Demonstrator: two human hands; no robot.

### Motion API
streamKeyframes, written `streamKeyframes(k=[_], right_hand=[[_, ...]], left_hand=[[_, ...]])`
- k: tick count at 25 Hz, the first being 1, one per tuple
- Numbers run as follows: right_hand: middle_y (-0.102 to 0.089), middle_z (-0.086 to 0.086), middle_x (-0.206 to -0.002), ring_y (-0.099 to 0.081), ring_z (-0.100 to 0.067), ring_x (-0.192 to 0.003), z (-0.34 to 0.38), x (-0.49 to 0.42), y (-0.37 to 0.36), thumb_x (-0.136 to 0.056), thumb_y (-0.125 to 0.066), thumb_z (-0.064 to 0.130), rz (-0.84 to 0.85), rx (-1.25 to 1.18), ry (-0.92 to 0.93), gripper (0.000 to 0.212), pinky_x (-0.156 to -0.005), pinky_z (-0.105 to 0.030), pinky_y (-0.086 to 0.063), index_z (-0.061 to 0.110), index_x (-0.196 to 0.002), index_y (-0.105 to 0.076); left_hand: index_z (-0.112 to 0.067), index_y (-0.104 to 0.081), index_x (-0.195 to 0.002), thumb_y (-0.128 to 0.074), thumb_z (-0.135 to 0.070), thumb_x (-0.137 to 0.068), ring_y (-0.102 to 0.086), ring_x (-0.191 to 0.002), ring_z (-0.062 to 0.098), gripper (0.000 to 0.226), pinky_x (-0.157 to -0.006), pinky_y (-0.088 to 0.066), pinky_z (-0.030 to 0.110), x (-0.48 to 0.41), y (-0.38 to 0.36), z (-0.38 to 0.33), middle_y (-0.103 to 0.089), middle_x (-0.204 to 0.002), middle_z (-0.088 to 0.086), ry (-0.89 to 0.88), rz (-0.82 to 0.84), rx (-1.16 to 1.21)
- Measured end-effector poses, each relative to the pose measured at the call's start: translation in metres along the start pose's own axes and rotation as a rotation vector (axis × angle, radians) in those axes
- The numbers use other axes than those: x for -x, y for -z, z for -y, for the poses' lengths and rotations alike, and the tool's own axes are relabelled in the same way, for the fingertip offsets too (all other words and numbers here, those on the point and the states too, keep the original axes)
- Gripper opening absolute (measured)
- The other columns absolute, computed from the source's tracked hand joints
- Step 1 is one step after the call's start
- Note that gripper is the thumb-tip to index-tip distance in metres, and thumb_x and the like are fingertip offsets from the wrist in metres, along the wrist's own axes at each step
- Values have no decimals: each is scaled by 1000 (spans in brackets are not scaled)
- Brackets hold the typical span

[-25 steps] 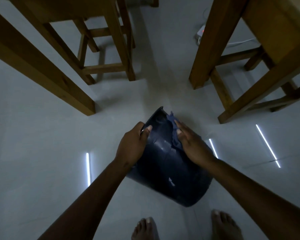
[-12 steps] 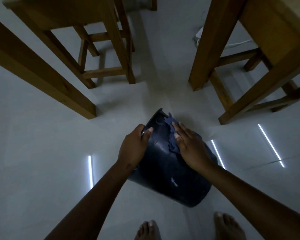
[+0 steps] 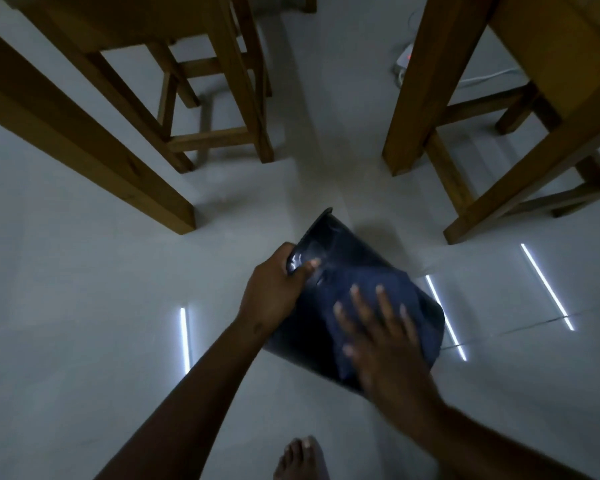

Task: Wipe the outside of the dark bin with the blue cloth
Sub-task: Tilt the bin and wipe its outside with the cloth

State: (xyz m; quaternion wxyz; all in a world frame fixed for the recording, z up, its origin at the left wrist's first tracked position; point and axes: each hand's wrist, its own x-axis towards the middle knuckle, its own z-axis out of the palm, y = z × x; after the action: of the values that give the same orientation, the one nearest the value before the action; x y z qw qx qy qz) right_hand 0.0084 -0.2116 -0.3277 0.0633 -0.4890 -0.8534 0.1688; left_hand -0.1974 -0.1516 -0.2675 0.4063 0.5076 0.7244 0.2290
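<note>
The dark bin (image 3: pixel 347 251) lies tilted on the pale floor, its rim pointing away to the upper left. My left hand (image 3: pixel 274 292) grips the rim on the left, thumb over the edge. The blue cloth (image 3: pixel 388 289) is spread over the bin's upper side. My right hand (image 3: pixel 378 334) presses flat on the cloth with fingers spread, near the bin's base end. The lower part of the bin is hidden under that hand and forearm.
Wooden table and stool legs stand at the left (image 3: pixel 174 209) and right (image 3: pixel 402 157). A white power strip (image 3: pixel 404 62) with a cable lies far back right. My bare foot (image 3: pixel 302 459) is at the bottom. Bright light strips reflect on the tiles.
My right hand has slid with the cloth from the bin's rim down along its side toward the base. The left hand keeps its grip on the rim.
</note>
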Motion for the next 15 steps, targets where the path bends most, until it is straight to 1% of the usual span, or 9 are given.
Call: streamKeyframes(k=[2,3,4,6,8,9,11,13,15], right_hand=[[-23,0,-159,-16,-32,-146,16,19,-10,-92,-36,41,27,58,132,61,-111,-54,-20,32,-151,-20],[-21,1,-160,-14,-29,-147,12,9,-7,-93,-37,41,26,57,176,61,-112,-52,-19,33,-151,-18],[-20,2,-160,-14,-28,-147,5,-8,-2,-94,-34,39,-14,59,163,59,-113,-50,-18,33,-151,-18],[-25,-2,-159,-23,-27,-145,-20,-58,15,-98,-29,33,-39,-119,-67,52,-112,-44,-23,30,-150,-21],[-32,-8,-156,-35,-29,-140,-33,-72,26,-98,-24,34,-27,-236,-263,52,-109,-42,-33,27,-149,-22],[-31,-8,-156,-34,-31,-140,-31,-62,20,-96,-21,37,-57,-180,-263,56,-109,-46,-33,26,-150,-21],[-19,-5,-160,-20,-32,-146,-7,-21,7,-97,-18,42,-17,13,-116,58,-112,-51,-26,29,-153,-13],[-13,0,-162,-12,-30,-148,4,8,0,-98,-24,42,8,57,11,56,-112,-51,-17,34,-152,-12],[-9,3,-162,-7,-26,-149,-10,-8,2,-98,-24,43,1,61,9,56,-113,-48,-13,37,-152,-11]], left_hand=[[-25,-58,-98,-57,-46,-93,-69,-80,15,22,-71,-58,34,-8,-4,-2,-71,-89,-4,-29,4,29],[-24,-58,-98,-56,-44,-94,-69,-80,16,21,-71,-58,33,-9,-4,-1,-71,-89,-3,-29,17,44],[-23,-57,-99,-56,-42,-95,-69,-78,17,20,-68,-58,28,-8,-3,0,-71,-88,-3,-29,27,47],[-21,-56,-101,-55,-40,-96,-68,-76,19,21,-61,-54,22,-9,-1,3,-69,-88,-1,-21,32,25],[-20,-57,-103,-55,-43,-95,-69,-76,22,24,-64,-56,29,-4,-2,4,-70,-91,1,22,16,28],[-21,-57,-102,-55,-44,-95,-70,-74,24,24,-64,-57,32,-3,-3,4,-70,-91,1,33,9,31],[-25,-57,-101,-55,-48,-93,-69,-68,24,25,-64,-59,37,-1,-5,4,-71,-89,1,54,-26,19],[-28,-56,-101,-56,-51,-91,-69,-69,18,26,-67,-59,36,-4,-6,5,-71,-87,-5,-4,-66,-14],[-31,-53,-111,-55,-47,-94,-67,-77,5,23,-66,-56,22,0,-3,7,-67,-91,-15,-71,-49,-16]])
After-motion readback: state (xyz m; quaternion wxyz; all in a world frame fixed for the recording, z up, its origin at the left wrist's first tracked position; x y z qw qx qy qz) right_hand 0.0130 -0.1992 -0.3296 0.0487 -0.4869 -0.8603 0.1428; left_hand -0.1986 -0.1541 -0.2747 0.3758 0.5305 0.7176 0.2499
